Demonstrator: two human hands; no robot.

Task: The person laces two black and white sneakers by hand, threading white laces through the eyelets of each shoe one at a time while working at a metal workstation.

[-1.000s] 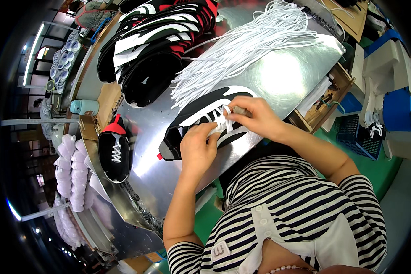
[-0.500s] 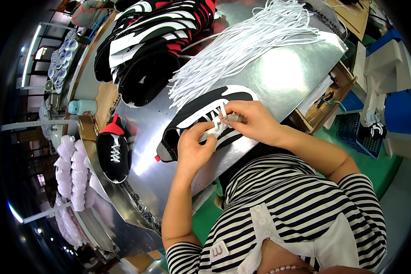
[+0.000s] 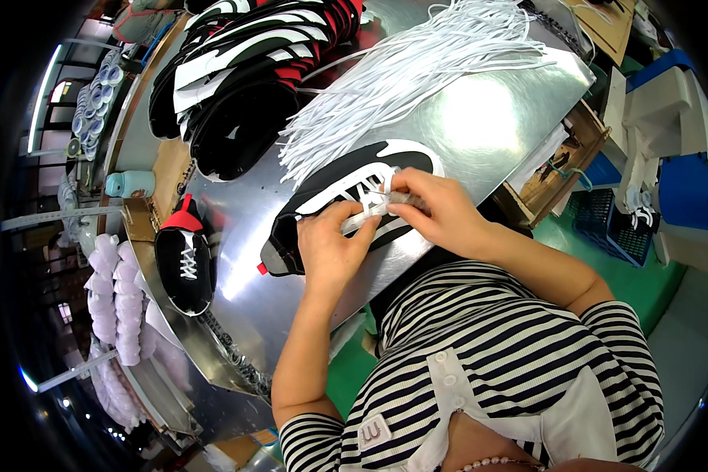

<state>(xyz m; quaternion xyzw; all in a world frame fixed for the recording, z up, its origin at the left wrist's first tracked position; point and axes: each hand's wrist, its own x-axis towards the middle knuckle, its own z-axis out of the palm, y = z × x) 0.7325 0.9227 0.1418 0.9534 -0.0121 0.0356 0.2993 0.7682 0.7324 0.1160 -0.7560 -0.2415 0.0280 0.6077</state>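
Note:
A black and white shoe upper (image 3: pixel 330 186) with a grey heel and a red tab lies slantwise on the metal table before me. White lace crosses part of its opening. My left hand (image 3: pixel 332 245) rests over the near side of the opening, thumb and fingers closed on the white lace and tongue area. From the right, my right hand (image 3: pixel 447 211) pinches the white shoelace (image 3: pixel 377 208) close to the left fingertips; one of its fingers has a greyish wrap. The fingers hide the exact eyelet where the lace passes.
Beyond the upper lies a large bundle of white laces (image 3: pixel 417 75). Stacked shoe uppers (image 3: pixel 244 86) stand at the far left. A laced upper (image 3: pixel 185 259) sits near the table's left edge, by a light-blue bottle (image 3: pixel 130 184). An open wooden drawer (image 3: pixel 570 157) juts out at right.
My right hand has shifted slightly, its fingertips drawing closer to the left hand's with the lace between them. The whole view has moved a little, so the table things appear farther left.

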